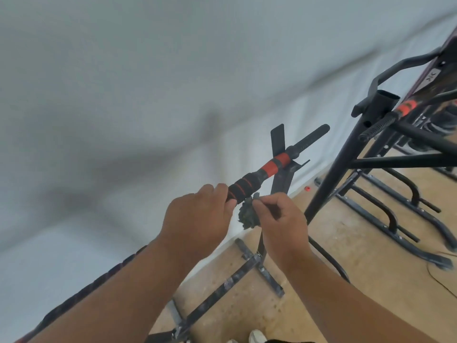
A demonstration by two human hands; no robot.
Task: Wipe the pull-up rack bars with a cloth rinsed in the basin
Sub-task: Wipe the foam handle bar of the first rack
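Left hand (197, 219) clamps the foam-padded bar (243, 188) to steady it, I'd guess; right hand (279, 216) pinches the bunched dark cloth (246, 214) just under it, ready to wipe.

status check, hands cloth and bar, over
Left hand gripping the foam-padded bar at its near end. Right hand pinching the dark cloth, bunched just under the bar. Nothing blocking the bar.

Two hands (197, 214) (282, 219), one cloth (247, 214), two racks (279, 174) (346, 154).
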